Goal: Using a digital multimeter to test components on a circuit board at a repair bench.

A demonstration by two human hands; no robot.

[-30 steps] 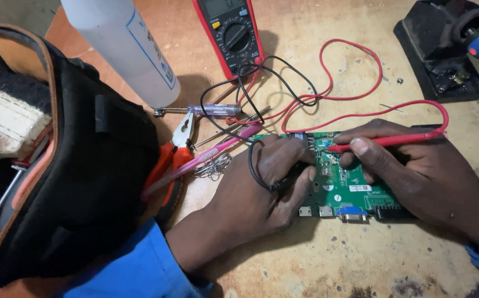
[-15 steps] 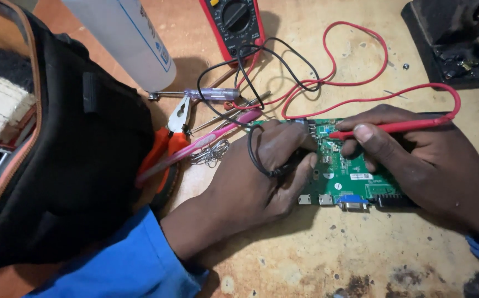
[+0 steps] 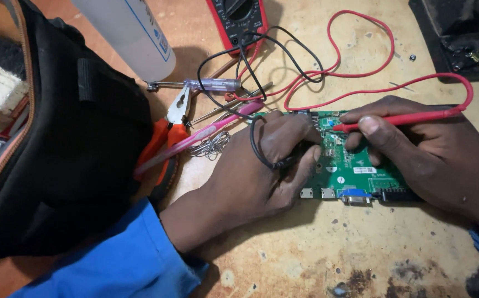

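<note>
A green circuit board [image 3: 351, 166] with metal ports along its near edge lies on a worn wooden bench. My left hand [image 3: 261, 165] rests on the board's left part and grips a black probe [image 3: 297, 160], whose black lead loops over my fingers. My right hand [image 3: 421, 149] pinches a red probe [image 3: 399, 118]; its tip touches the board's upper middle. Red and black leads [image 3: 327, 72] run back to a red multimeter [image 3: 236, 19] at the top edge.
A black bag [image 3: 68, 149] fills the left side. A white plastic bottle [image 3: 131, 36] stands behind orange-handled pliers [image 3: 167, 129], a clear-handled screwdriver [image 3: 200, 84], a pink pen-like tool [image 3: 195, 140] and a coil of wire [image 3: 209, 146]. A black stand [image 3: 454, 38] sits top right.
The view has shifted closer and slightly downward over the board. Both hands keep their probes on the board, with only small shifts of the probe tips.
</note>
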